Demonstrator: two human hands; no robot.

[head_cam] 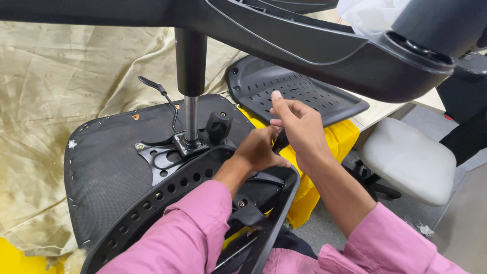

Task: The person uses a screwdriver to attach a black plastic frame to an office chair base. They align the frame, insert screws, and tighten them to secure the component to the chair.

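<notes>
The curved black plastic chair backrest bracket (203,177) is lying across the upturned seat, its long axis running toward both hands, the left hand (261,149) gripping its top end, the right hand (299,127) pinching something small just above.

My head camera is looking steeply down, sitting close over my hands (284,139) and the upturned seat (111,162).

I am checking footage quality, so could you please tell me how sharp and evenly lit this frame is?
Head view: soft, even light, faint shadows; hands and seat underside sharp; chair base close overhead, slightly soft, with a mild sheen; wide-angle bending at the edges.
</notes>
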